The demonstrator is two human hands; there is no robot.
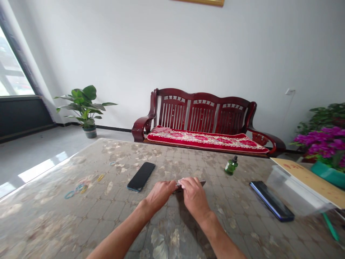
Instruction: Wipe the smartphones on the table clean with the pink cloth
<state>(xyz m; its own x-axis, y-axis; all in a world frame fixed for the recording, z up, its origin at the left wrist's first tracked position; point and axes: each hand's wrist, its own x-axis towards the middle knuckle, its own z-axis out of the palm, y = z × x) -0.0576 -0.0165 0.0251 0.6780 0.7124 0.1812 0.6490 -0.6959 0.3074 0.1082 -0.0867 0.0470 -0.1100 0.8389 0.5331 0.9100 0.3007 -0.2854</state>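
Both hands meet over the middle of the table. My left hand [161, 193] is closed on the near-left end of a thin flat object [203, 183], seen almost edge-on; its kind is hidden by the hands. My right hand [194, 196] lies over that object, its fingers bent around a small whitish wipe or tissue [180, 182] pressed to the surface. A black smartphone [141, 176] lies screen up to the left of my left hand. Beyond my right hand stands a small green bottle [231, 167] with a dark top.
Several coloured bands [81, 188] lie on the left of the patterned tablecloth [113, 223]. At right are a glossy dark case [271, 201], a clear plastic box [292, 194] under a tan board [309, 178], and purple flowers [320, 142]. A wooden bench [202, 111] stands beyond.
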